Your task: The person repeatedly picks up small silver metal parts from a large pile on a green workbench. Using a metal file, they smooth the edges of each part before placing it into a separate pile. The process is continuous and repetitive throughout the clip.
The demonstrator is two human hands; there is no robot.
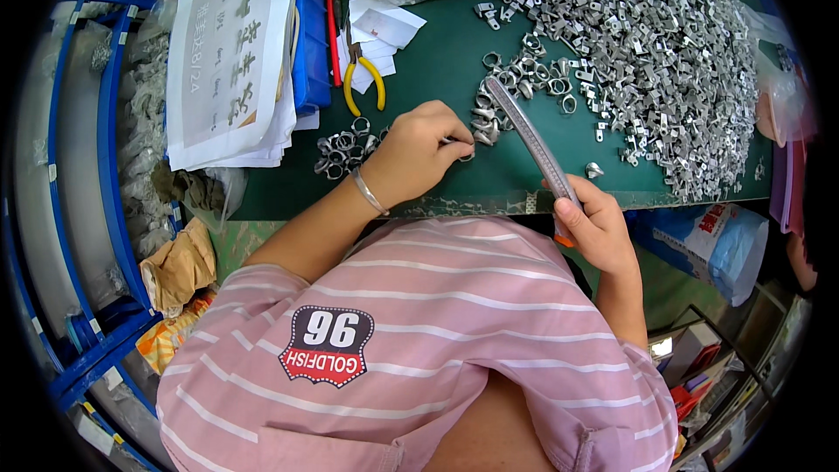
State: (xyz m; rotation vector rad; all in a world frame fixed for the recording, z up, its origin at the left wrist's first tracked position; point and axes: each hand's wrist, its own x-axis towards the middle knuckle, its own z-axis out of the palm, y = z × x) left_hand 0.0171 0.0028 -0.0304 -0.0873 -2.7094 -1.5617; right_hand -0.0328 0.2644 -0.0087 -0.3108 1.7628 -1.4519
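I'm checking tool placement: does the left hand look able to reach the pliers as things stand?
Probably yes: bare green tabletop separates the left hand from the nearby pliers, though the hand seems to hold a small metal piece.

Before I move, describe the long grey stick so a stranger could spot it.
On the dark green tabletop, find the big heap of small silver metal pieces. Below and left of it, the person's bare right hand holds the long grey stick, slanting up and left. Its length and fine scale-like marks set it apart from the small silver metal rings near its tip.
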